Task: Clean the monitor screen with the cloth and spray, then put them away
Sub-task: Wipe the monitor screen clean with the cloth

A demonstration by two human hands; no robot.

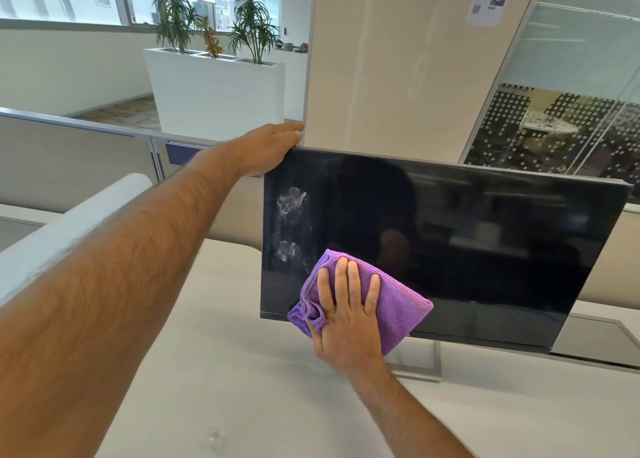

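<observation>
Filling the lower left of the frame, a bare forearm reaches up to the left hand (268, 149), whose fingers hook over the top left corner of the monitor (450, 242) and grip its edge. That monitor stands tilted on a silver stand (420, 360) on the pale desk (225, 371), its dark screen switched off and showing dim reflections of the room. Two whitish patches of spray residue (291, 201) sit on the left part of the screen, one above the other.

Lower centre of the frame, the right hand (346, 319) lies with straight, spread fingers flat on a folded purple microfibre cloth (398, 305), pressing it against the lower left part of the screen, just right of and below the lower patch. A bunched fold of the cloth sits beside the thumb and hangs past the monitor's bottom edge.

Upper left of the frame, a white planter (214, 93) holds green plants beyond a grey desk partition (69, 142). Glass panels with a dot pattern (554, 128) fill the upper right.
</observation>
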